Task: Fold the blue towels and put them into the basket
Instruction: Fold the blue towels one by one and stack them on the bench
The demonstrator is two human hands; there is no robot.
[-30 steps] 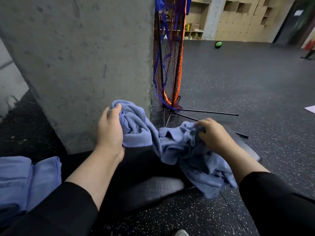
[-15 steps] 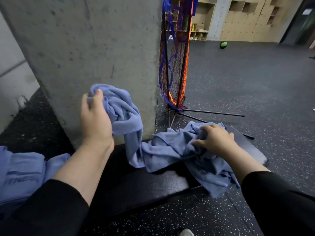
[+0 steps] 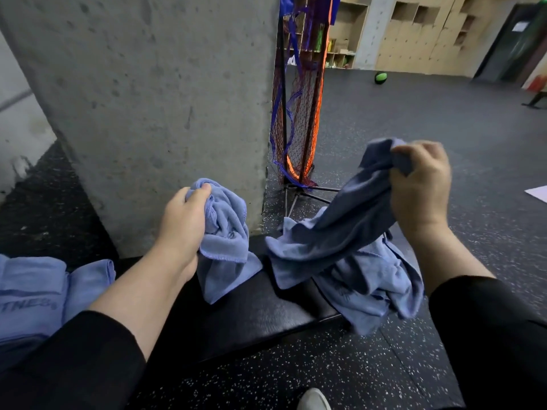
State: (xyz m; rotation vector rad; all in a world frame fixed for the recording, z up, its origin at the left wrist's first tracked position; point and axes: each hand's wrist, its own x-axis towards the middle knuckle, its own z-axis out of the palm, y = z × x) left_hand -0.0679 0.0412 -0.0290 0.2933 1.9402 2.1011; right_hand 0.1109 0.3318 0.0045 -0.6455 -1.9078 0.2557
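A gym room with speckled rubber flooring [image 3: 414, 161] is seen, a concrete pillar [image 3: 154, 108] rising directly behind a black padded bench [image 3: 251, 315]. A netted ball stand [image 3: 299, 119] is placed just beside the pillar, and wooden cubby shelving [image 3: 414, 34] lines the far wall, a green ball [image 3: 381, 77] lying before it.

Since a second ago the single bunched mass has been parted: one crumpled blue towel [image 3: 225, 241] is now gripped by the left hand [image 3: 183, 223] over the bench's middle, while a second blue towel [image 3: 340, 232] has been lifted by the right hand [image 3: 420, 187], fingers curled round its corner, the rest trailing onto a heap at the bench's right end. Separation is judged complete; folding is not yet begun.

Folded blue towels [image 3: 35, 294] are stacked at the bench's left end. No basket can be identified with certainty
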